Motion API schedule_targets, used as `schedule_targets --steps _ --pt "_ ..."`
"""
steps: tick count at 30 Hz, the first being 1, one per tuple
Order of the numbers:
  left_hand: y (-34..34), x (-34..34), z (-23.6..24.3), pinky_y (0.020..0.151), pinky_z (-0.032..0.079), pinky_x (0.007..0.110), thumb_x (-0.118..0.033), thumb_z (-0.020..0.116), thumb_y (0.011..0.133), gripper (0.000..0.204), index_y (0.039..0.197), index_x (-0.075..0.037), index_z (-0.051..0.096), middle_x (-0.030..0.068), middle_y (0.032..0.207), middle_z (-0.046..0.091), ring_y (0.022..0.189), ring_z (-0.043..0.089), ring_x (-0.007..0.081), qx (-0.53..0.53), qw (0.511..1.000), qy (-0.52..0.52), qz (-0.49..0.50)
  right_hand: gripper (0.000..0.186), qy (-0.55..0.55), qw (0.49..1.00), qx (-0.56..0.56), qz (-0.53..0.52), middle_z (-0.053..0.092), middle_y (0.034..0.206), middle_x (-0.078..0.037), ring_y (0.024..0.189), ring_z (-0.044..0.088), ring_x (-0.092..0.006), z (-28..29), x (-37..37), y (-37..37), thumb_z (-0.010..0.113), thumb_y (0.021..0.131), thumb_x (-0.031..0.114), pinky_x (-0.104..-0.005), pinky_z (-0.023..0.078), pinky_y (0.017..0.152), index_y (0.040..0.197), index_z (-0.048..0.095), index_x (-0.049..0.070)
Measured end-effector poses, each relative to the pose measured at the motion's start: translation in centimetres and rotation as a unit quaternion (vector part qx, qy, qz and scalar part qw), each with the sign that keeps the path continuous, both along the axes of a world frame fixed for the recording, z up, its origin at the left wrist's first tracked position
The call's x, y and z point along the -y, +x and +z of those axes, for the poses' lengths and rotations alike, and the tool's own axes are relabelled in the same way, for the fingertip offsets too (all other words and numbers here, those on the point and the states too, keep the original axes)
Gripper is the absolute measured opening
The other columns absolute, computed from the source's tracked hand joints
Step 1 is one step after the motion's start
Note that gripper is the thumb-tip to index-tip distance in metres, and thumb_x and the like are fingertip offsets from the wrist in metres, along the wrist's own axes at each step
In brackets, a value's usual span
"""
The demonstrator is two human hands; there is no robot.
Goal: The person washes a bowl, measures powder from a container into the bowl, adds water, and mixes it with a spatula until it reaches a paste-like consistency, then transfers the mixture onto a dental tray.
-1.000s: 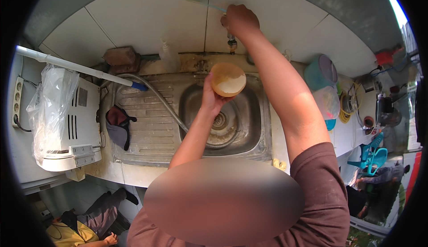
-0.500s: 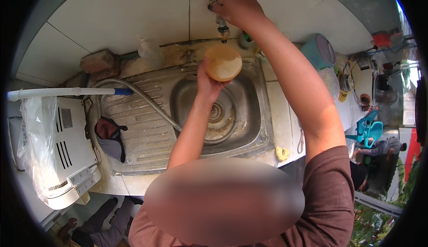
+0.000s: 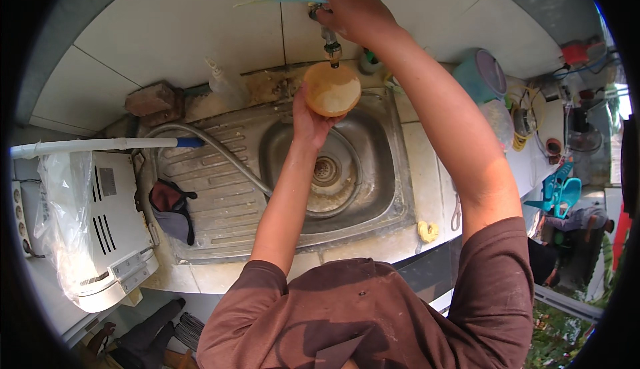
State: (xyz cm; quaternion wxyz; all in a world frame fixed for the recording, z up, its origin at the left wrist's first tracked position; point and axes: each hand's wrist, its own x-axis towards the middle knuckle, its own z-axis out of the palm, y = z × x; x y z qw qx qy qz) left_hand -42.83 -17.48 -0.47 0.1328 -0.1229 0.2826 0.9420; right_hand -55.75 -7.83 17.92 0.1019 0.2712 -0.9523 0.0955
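Observation:
A round orange bowl (image 3: 332,92) sits right below the spout of a metal tap (image 3: 331,48) on the tiled wall. My left hand (image 3: 311,121) grips the bowl from its near left side, above the basin of a steel sink (image 3: 383,202). Inside the bowl is a pale patch; whether it is water I cannot tell. My right hand (image 3: 360,14) reaches up to the top of the tap, its fingers closed around the handle, which is mostly hidden. A thin light-blue strip (image 3: 287,0) sticks out leftward beside those fingers.
A grey hose (image 3: 230,159) crosses the drainboard into the basin. A dark cloth item (image 3: 172,210) lies at left, near a white appliance (image 3: 120,222). Bricks (image 3: 155,102) and a clear bottle (image 3: 225,84) stand behind; a teal container (image 3: 481,76) is at right.
The view has shifted slightly, bringing more of my brown shirt into sight. Both hands keep their holds, with the bowl still below the spout.

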Motion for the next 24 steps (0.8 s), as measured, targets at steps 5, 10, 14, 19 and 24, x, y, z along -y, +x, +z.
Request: schedule_targets --steps 5,10,14,19,24 --pt "-0.3 -0.1 0.0 0.080 0.058 0.042 -0.063 0.042 0.093 0.068 0.138 -0.013 0.043 0.0120 0.131 0.056 0.110 0.062 0.0287 -0.011 1.000 0.009 0.001 0.028 -0.005 1.000 -0.005 0.015 0.070 0.085 -0.015 0.082 0.066 -0.0361 -0.1 -0.6 -0.1 0.064 0.088 0.030 -0.0455 0.052 0.074 0.095 0.060 0.003" --pt "-0.6 0.0 -0.1 0.081 0.058 0.043 -0.062 0.042 0.093 0.067 0.139 -0.012 0.043 0.0113 0.132 0.055 0.112 0.061 0.0290 -0.008 1.000 0.018 0.005 0.039 0.034 0.998 0.024 -0.045 0.067 0.083 -0.013 0.081 0.065 -0.0355 2.0 0.0 2.0 0.061 0.090 0.044 -0.0464 0.052 0.072 0.093 0.060 0.005" --pt "0.2 0.7 0.5 0.091 0.052 0.044 -0.060 0.043 0.093 0.067 0.139 -0.011 0.044 0.0111 0.135 0.054 0.119 0.058 0.0276 -0.023 0.999 0.017 0.013 0.049 0.021 0.995 -0.091 -0.028 0.064 0.082 -0.013 0.081 0.064 -0.0350 3.3 -2.2 6.3 0.058 0.090 0.054 -0.0457 0.051 0.067 0.091 0.060 0.005" --pt "1.8 1.6 -2.3 0.096 0.050 0.044 -0.057 0.046 0.095 0.064 0.140 -0.011 0.044 0.0107 0.135 0.054 0.123 0.055 0.0244 -0.033 0.999 0.025 0.003 0.047 0.079 0.992 0.040 -0.091 0.065 0.078 -0.015 0.073 0.065 -0.0352 3.5 -8.0 14.8 0.056 0.091 0.053 -0.0465 0.050 0.061 0.087 0.059 0.006" --pt "8.5 4.3 -1.3 0.106 0.042 0.038 -0.049 0.056 0.092 0.065 0.141 -0.008 0.042 0.0100 0.136 0.053 0.126 0.052 0.0228 0.018 0.998 -0.059 0.010 0.030 0.159 0.965 0.205 -0.043 0.064 0.073 -0.015 0.070 0.064 -0.0368 -1.8 -7.6 18.2 0.059 0.092 0.037 -0.0486 0.048 0.060 0.086 0.058 0.008"
